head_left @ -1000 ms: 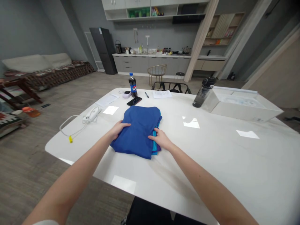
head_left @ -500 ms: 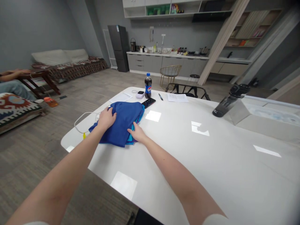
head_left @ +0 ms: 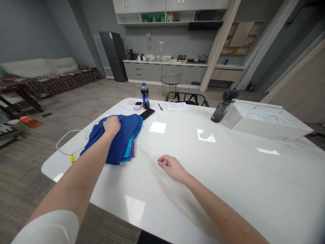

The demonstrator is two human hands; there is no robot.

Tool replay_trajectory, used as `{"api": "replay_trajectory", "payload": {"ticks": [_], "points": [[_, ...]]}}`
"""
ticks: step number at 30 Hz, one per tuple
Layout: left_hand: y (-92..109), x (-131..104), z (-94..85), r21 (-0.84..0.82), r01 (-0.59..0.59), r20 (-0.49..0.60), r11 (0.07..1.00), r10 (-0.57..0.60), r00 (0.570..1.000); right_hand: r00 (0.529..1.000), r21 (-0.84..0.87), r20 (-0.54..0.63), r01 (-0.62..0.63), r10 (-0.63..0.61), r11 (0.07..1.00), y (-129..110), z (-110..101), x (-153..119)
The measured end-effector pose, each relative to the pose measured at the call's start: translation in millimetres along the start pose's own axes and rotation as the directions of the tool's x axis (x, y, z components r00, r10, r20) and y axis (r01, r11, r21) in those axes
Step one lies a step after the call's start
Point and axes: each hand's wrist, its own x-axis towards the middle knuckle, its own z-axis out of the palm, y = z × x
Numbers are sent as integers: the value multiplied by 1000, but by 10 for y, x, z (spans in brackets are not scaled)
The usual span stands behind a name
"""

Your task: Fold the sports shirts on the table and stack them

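Observation:
A stack of folded cloths [head_left: 122, 135] lies near the left end of the white table [head_left: 177, 203], dark blue on top, with light blue and purple layers showing at its right edge. My left hand [head_left: 112, 125] rests on the upper part of the blue cloth, its fingers curled against the fabric; whether it pinches any is unclear. Away from the stack, to its right, my right hand [head_left: 171, 166] hovers over the table, fingers loosely bent, thumb and fingertips slightly apart, with nothing in them.
Beyond the cloths are a black phone [head_left: 147, 114], a cola bottle [head_left: 145, 96], a small lilac case [head_left: 137, 106], a pen [head_left: 160, 106] and papers [head_left: 177, 106]. A dark tumbler [head_left: 223, 107] stands beside a white box [head_left: 264, 123]. A white cable [head_left: 66, 135] hangs at the left.
My right hand has let go of the stack's right edge and moved right, toward me. My left hand remains on the blue cloth. The view has turned to the right.

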Motion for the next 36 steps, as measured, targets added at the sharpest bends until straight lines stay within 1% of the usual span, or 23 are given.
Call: {"api": "replay_trajectory", "payload": {"ticks": [3,6,8,10,12,14,15,16,18,19,21,23,24,25,26,27,28,30,31,32,33,34,36], "points": [[127,-132,-199,1,-16,-134,1000,16,991,997,26,-59,-40,41,999,129,-190,-193],[475,-335,-467,-53,-61,-262,997,45,964,987,79,-130,-82,92,993,240,-394,-347],[881,-538,-641,-103,-137,-312,985,99,945,975,114,-187,-97,118,989,301,-570,-453],[1405,-824,-760,-158,-267,-330,951,204,922,949,144,-279,-114,150,983,371,-803,-577],[1979,-1209,-787,-240,-438,-312,866,358,880,891,179,-409,-134,198,975,470,-1096,-733],[2516,-1694,-711,-370,-589,-256,719,530,808,797,210,-548,-161,252,964,613,-1427,-930],[2743,-1968,-643,-450,-646,-203,616,634,746,743,221,-609,-176,276,959,699,-1593,-1046],[2932,-2254,-563,-532,-677,-144,509,733,665,691,232,-658,-192,299,954,794,-1750,-1171],[3188,-2832,-403,-652,-692,-47,310,895,445,618,251,-709,-229,340,940,993,-2009,-1438],[3257,-3106,-336,-694,-682,-27,231,938,345,606,253,-712,-252,356,934,1090,-2102,-1573],[3302,-3580,-248,-810,-583,-8,65,992,122,625,219,-688,-306,369,926,1260,-2204,-1826],[3273,-3912,-217,-910,-410,-43,-63,997,-57,668,141,-653,-357,358,923,1375,-2206,-2035],[3248,-4017,-213,-941,-323,-67,-101,991,-114,690,93,-636,-376,346,922,1406,-2179,-2116],[3225,-4079,-208,-959,-256,-88,-119,988,-130,715,40,-618,-388,328,921,1418,-2139,-2181],[3207,-4100,-197,-967,-225,-95,-118,990,-108,742,-17,-597,-392,306,920,1414,-2092,-2230],[3196,-4082,-176,-966,-240,-84,-91,996,-38,769,-73,-574,-390,280,918,1393,-2040,-2262],[3193,-4028,-141,-953,-300,-59,-33,995,77,794,-125,-550,-384,258,915,1359,-1985,-2278],[3211,-3832,-34,-866,-469,-20,172,926,376,835,-176,-493,-369,242,913,1263,-1866,-2262],[3231,-3702,35,-791,-533,-18,299,860,510,851,-175,-463,-363,249,915,1207,-1799,-2231],[3256,-3561,108,-716,-564,-18,411,797,604,866,-164,-430,-355,257,921,1149,-1724,-2189],[3287,-3418,181,-655,-569,-7,496,750,661,882,-149,-392,-340,260,929,1089,-1640,-2135],[3322,-3282,248,-613,-558,30,559,722,691,901,-130,-351,-317,256,939,1029,-1548,-2074],[3397,-3054,352,-569,-515,141,642,692,708,938,-70,-258,-256,231,964,906,-1341,-1946]]}}
